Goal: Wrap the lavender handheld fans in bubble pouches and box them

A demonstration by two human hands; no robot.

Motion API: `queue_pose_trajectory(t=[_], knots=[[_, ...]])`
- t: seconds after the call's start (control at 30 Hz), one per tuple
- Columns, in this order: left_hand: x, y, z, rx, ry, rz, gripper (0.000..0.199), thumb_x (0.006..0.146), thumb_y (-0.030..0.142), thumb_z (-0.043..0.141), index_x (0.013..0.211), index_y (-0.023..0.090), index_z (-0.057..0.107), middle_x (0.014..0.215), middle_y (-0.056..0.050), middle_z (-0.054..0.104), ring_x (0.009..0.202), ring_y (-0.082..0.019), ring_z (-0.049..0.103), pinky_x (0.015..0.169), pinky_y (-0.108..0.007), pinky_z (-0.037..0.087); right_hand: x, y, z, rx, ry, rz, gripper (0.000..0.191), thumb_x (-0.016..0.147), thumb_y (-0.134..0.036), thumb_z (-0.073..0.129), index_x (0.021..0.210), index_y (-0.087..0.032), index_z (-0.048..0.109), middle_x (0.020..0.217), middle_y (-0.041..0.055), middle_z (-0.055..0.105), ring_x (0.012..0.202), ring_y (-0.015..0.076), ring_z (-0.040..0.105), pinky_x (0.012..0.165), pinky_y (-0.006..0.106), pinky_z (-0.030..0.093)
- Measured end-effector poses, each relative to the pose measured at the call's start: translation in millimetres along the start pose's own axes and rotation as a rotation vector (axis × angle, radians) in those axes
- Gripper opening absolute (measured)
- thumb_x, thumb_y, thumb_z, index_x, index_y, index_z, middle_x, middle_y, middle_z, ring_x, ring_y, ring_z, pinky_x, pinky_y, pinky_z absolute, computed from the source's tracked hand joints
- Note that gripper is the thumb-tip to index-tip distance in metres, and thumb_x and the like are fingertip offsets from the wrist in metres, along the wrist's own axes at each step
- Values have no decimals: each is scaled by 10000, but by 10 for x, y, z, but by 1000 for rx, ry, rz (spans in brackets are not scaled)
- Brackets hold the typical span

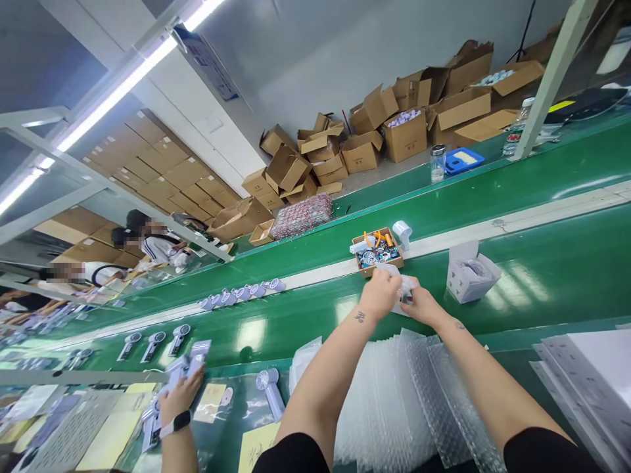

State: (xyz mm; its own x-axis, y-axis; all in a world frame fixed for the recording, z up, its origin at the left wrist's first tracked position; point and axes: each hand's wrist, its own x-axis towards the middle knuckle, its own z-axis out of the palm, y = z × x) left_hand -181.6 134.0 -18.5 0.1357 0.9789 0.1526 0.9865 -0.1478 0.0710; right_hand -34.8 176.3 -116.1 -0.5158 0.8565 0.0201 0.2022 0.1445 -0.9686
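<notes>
Left hand (382,293) and right hand (422,303) both have fingers pinched on some white packing (405,288), over the green belt (305,312) near the parts tray (365,271). Looks mid-job imo: box (468,290) isn't shut yet, loads of bubble bags (389,401) still stacked.

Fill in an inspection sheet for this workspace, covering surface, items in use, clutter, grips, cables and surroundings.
Surface: glossy green worktop, reflecting light.
Job's things: translucent packaging, held; open white box to its right; translucent sleeves layered in the near foreground.
Clutter: small carton of mixed parts just beyond the packaging; row of lavender devices farther left.
Grips: left grip and right grip both closed on the packaging.
Cables: nothing seen clearly.
Surroundings: co-worker's hand at left, holding lavender devices; cardboard boxes behind; other people far left.
</notes>
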Motion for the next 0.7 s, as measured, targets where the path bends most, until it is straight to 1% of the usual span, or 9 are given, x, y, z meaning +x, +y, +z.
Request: queue_pose_trajectory(t=[0.07,0.17,0.23,0.3,0.4,0.5,0.57,0.6,0.7], knots=[[-57,83,125,18,12,33,284,834,361,566,1039,165,553,972,-115,543,932,-260,484,709,-335,426,-8,26,-13,-2,4,3,567,627,-212,653,1154,-204,446,1040,60,637,897,216,635,773,336,506],[-168,146,300,15,133,-44,519,840,502,519,1194,124,478,1067,-148,550,990,-263,499,797,-382,421,-35,109,-89,-31,7,20,601,637,-247,653,1180,-196,402,1079,91,624,961,244,627,754,351,522],[-247,163,409,40,138,-3,475,894,471,439,1222,129,467,1126,-152,561,1070,-252,493,878,-407,394,-48,148,-138,-58,4,22,634,622,-268,673,1184,-201,387,1105,109,619,1011,268,614,784,374,517],[-305,191,487,83,69,61,426,925,418,393,1234,135,473,1170,-149,572,1110,-244,493,949,-456,349,-48,151,-159,-80,-8,9,660,611,-280,694,1187,-213,378,1128,116,616,1055,278,599,839,383,500],[-378,252,451,98,26,78,400,924,414,394,1201,154,517,1107,-124,627,1146,-257,484,1031,-560,227,-11,116,-145,-105,-48,-10,659,618,-280,700,1185,-232,367,1131,114,621,1060,274,599,846,371,501],[-651,192,205,15,152,47,314,915,394,424,1129,218,572,1048,-74,658,1230,-252,424,1075,-562,136,81,86,-132,-139,-108,-27,642,634,-249,681,1188,-250,358,1135,98,618,1025,262,611,786,354,523],[-1068,-8,12,-94,251,-128,265,907,355,443,1082,232,599,1076,-61,651,1212,-227,449,1078,-478,199,166,77,-152,-215,-135,-45,631,623,-227,675,1178,-250,376,1127,92,615,993,256,618,786,349,519],[-1352,-153,-70,-159,291,-314,248,901,340,448,1050,227,611,1084,-61,646,1177,-211,480,1063,-424,247,209,73,-171,-266,-137,-54,625,612,-222,673,1169,-239,391,1131,104,607,988,261,616,808,357,509],[-2389,-633,-215,-287,364,-1132,235,881,327,447,979,197,617,1081,-88,634,1102,-203,529,1000,-345,333,301,71,-234,-330,-98,-42,628,576,-234,676,1147,-164,424,1241,238,489,1104,364,529,912,458,435]])
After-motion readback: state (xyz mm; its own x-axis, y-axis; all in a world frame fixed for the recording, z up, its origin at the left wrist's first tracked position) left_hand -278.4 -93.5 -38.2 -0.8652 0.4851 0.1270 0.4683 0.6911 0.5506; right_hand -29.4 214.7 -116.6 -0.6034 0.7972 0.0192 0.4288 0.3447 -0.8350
